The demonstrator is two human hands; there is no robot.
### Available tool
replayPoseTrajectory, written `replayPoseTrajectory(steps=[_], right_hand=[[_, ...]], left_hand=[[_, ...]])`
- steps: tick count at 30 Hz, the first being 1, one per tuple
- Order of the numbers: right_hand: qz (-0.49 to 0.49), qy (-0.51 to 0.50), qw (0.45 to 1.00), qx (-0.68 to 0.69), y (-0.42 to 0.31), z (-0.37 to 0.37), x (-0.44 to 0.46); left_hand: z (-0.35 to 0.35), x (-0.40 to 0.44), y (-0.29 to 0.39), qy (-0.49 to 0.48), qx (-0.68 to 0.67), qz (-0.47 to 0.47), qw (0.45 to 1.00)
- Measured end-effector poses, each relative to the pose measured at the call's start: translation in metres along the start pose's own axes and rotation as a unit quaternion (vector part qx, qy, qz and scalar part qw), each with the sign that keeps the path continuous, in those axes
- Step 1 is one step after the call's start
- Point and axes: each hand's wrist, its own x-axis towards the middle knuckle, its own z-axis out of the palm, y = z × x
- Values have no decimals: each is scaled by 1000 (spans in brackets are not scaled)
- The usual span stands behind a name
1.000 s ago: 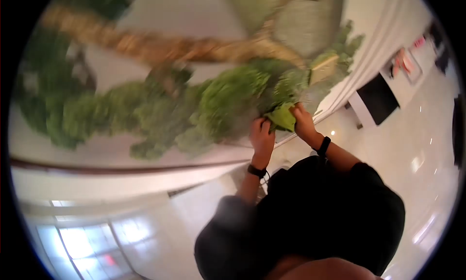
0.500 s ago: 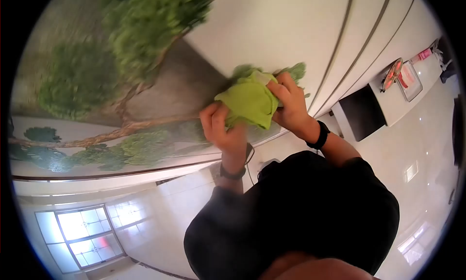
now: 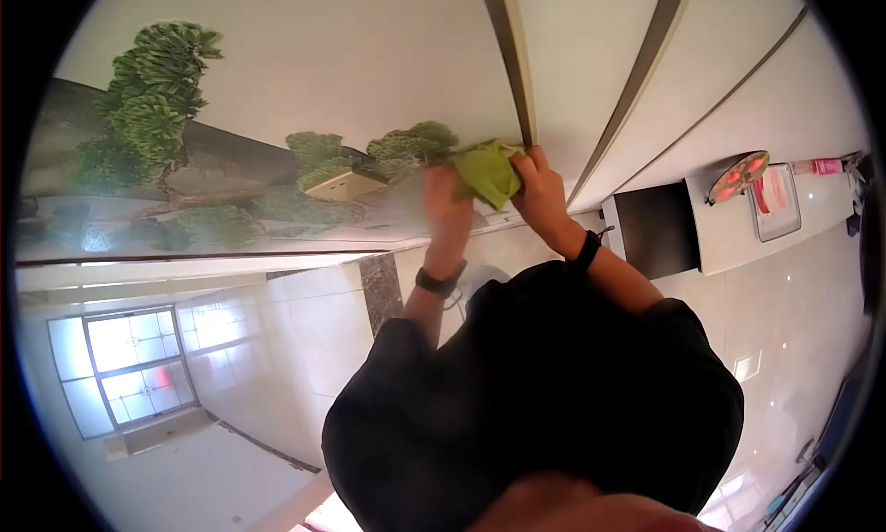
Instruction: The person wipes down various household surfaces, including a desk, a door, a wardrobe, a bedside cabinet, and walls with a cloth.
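Note:
A bright green cloth (image 3: 489, 174) is bunched between my two hands, close against a pale wall panel (image 3: 388, 61) printed with green pine foliage. My right hand (image 3: 543, 192) has its fingers closed on the cloth's right side, beside a dark vertical strip in the wall. At the cloth's left edge is my left hand (image 3: 447, 204), curled against it and smeared by motion, so its fingertips are hard to make out. Both wrists wear dark bands.
Dark strips (image 3: 637, 71) run along the panelled wall. To the right stands a white cabinet (image 3: 715, 223) with a dark front, bearing a round red-patterned item (image 3: 740, 177) and a clear-lidded tray (image 3: 773, 203). A bright window (image 3: 138, 366) and a doorway edge lie at lower left.
Both hands and the cloth have shifted along the wall toward its dark strips, away from the larger printed foliage. The view has turned and moved with them.

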Motion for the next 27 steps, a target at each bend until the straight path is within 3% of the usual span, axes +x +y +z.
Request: replayPoseTrajectory(steps=[8,14,20,27], right_hand=[[12,-23,999,-26,-25,-84,31],[22,77,992,-94,-9,-164,45],[91,68,990,-80,18,-146,27],[97,-67,989,-91,54,-63,-11]], left_hand=[[11,43,56,-20,-8,-3,1000],[65,83,131,38,-69,146,986],[94,57,115,16,-77,144,986],[79,-11,34,-68,-8,68,995]])
